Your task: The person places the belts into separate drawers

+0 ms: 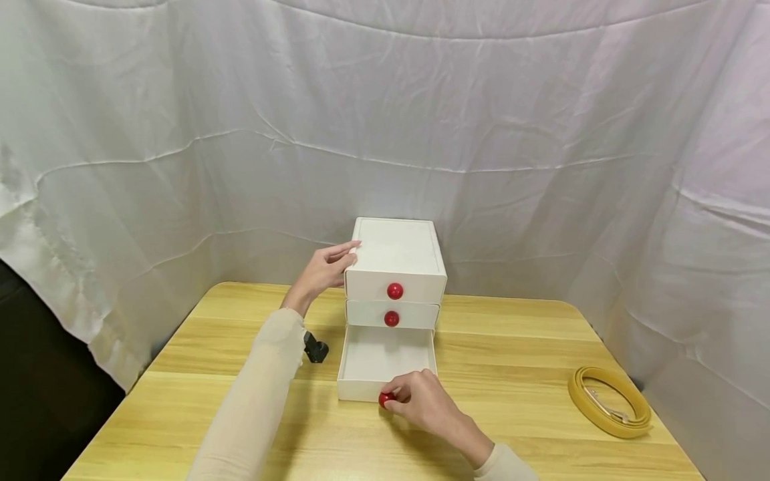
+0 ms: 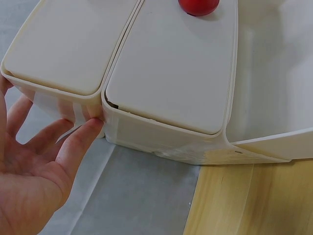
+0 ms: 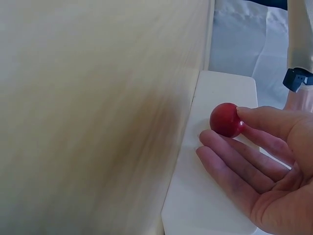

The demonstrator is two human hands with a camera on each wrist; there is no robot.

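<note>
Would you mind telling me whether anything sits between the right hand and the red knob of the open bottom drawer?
Nothing visible does: the right hand already touches the red knob on the bottom drawer, thumb against it.

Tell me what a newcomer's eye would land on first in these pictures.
The white three-drawer chest at the middle of the wooden table, with its red knobs, draws the eye first. Its bottom drawer stands pulled out, the right hand at that drawer's red knob, while the left hand rests on the chest's top left edge. A coiled yellow belt lies at the table's right.
</note>
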